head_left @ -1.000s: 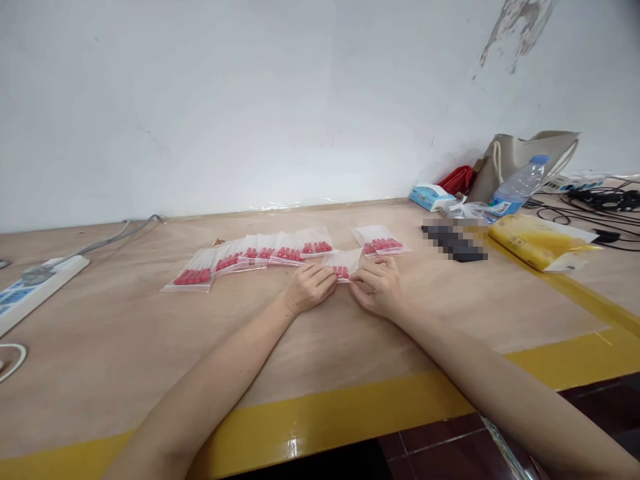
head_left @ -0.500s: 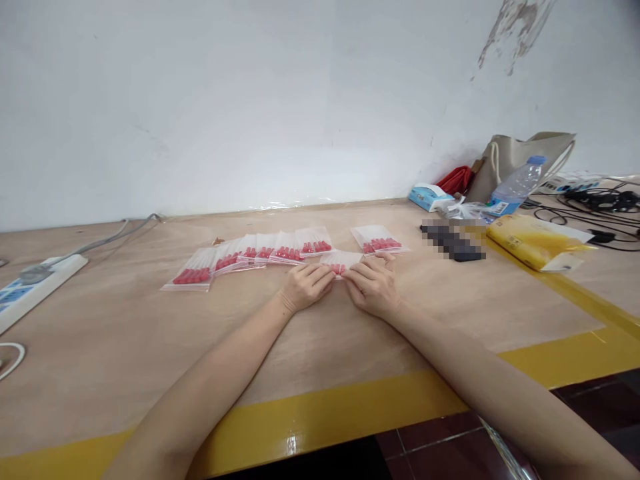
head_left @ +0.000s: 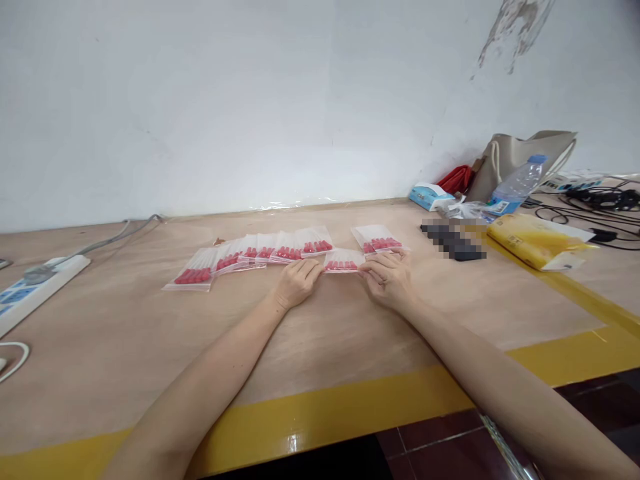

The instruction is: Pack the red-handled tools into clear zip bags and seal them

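A small clear zip bag [head_left: 343, 257] with several red-tipped, white-stemmed pieces in it lies between my hands; their exact kind is too small to tell. My left hand [head_left: 297, 283] pinches its left near corner, fingers curled together. At the right near corner, the fingertips of my right hand [head_left: 390, 279] are closed on the same bag. Just beyond my right hand lies another such bag [head_left: 376, 237], its near edge close to my knuckles. To the left, a row of overlapping filled bags [head_left: 287, 248] reaches out to a bag [head_left: 193, 272] at the far left end.
A white power strip [head_left: 45, 287] with a grey cable is at left. On the right are a blurred dark object [head_left: 455, 241], a yellow packet [head_left: 537, 241], a plastic bottle [head_left: 520, 183], a blue tissue pack [head_left: 430, 195], a grey bag [head_left: 525, 153] and black cables [head_left: 610, 200].
My hands have moved apart along the bag's near edge, the left hand leftward and the right hand rightward. More of the red tips in the bag now shows between them.
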`<state>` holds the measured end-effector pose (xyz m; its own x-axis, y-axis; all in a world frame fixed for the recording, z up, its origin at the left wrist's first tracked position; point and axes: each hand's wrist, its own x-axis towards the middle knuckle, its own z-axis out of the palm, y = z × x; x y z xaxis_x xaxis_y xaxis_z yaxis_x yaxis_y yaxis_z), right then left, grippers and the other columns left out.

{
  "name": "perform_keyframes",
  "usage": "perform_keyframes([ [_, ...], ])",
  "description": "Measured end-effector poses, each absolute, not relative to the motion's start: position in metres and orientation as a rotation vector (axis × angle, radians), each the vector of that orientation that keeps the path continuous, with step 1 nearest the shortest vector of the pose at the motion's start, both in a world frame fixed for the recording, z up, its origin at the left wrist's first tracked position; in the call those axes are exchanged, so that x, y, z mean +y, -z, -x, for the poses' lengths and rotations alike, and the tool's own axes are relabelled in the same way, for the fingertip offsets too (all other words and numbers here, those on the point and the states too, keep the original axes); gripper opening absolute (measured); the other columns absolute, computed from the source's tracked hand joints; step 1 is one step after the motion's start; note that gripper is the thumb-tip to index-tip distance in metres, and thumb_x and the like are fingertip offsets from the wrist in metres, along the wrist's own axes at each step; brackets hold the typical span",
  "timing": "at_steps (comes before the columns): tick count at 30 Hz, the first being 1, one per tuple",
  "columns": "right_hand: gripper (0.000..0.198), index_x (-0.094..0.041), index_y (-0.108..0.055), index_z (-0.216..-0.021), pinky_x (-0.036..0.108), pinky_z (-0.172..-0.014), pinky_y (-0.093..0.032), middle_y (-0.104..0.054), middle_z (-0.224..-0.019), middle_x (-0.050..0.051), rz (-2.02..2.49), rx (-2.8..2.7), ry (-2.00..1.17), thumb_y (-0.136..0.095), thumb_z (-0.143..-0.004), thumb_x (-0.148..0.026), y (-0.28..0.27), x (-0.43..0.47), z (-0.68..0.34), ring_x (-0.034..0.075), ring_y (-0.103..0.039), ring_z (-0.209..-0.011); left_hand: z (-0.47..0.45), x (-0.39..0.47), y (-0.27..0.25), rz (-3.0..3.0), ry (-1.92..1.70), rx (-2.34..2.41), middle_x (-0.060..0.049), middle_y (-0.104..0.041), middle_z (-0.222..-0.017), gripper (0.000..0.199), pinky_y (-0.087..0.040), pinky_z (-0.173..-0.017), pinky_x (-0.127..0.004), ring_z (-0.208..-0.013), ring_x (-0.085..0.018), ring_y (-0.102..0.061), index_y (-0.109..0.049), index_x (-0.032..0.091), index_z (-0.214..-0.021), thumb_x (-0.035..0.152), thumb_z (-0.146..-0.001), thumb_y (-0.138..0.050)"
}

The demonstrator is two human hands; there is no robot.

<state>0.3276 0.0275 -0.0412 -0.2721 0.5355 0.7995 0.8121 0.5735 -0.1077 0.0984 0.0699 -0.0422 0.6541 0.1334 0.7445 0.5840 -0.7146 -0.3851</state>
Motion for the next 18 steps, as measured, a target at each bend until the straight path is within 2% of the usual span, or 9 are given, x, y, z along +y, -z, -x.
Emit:
perform_keyframes([
  [3,0.01,-0.022,-0.061,-0.074,0.035,-0.086,-0.024,-0.066,-0.08,-0.001,1.093,-1.984,0.438,-0.053,-0.079,-0.022,0.042,0.03,-0.331,0.014,-0.055,-0.076,-0.101,0.069,0.046,2.262,0.925,-0.599,-0.005,-0.06,-0.069,0.021,-0.046,-0.06,-0.026,-0.064,-0.015,-0.058,-0.055,0.014,-0.077,0.014,-0.09,-0.038],
  [7,0.011,-0.023,-0.064,-0.084,0.034,-0.08,-0.025,-0.065,-0.086,0.001,1.062,-2.063,0.551,-0.054,-0.08,-0.025,0.042,0.029,-0.327,0.016,-0.052,-0.082,-0.106,0.066,0.05,2.312,0.86,-0.58,-0.006,-0.061,-0.073,0.02,-0.045,-0.063,-0.028,-0.067,-0.016,-0.058,-0.056,0.014,-0.081,0.013,-0.089,-0.038],
  [11,0.016,-0.023,-0.064,-0.078,0.033,-0.072,-0.026,-0.063,-0.074,0.001,1.009,-2.157,0.67,-0.049,-0.082,-0.019,0.044,0.026,-0.319,0.015,-0.051,-0.075,-0.108,0.063,0.05,2.387,0.842,-0.521,-0.005,-0.062,-0.075,0.019,-0.044,-0.063,-0.028,-0.068,-0.016,-0.058,-0.057,0.015,-0.086,0.014,-0.089,-0.039],
  [15,0.017,-0.019,-0.06,-0.075,0.03,-0.064,-0.027,-0.061,-0.072,0.003,1.105,-2.099,0.638,-0.046,-0.083,-0.019,0.045,0.029,-0.322,0.014,-0.051,-0.07,-0.108,0.065,0.044,2.405,0.924,-0.722,-0.009,-0.064,-0.094,0.023,-0.043,-0.081,-0.038,-0.089,-0.022,-0.058,-0.056,0.017,-0.105,0.024,-0.087,-0.044],
  [18,0.018,-0.018,-0.056,-0.082,0.028,-0.056,-0.028,-0.061,-0.079,0.006,1.36,-1.786,0.521,-0.041,-0.087,-0.028,0.044,0.037,-0.33,0.015,-0.052,-0.066,-0.109,0.07,0.043,2.326,0.883,-1.047,-0.011,-0.056,-0.118,0.036,-0.031,-0.096,-0.048,-0.111,-0.027,-0.048,-0.049,0.019,-0.12,0.022,-0.085,-0.045],
])
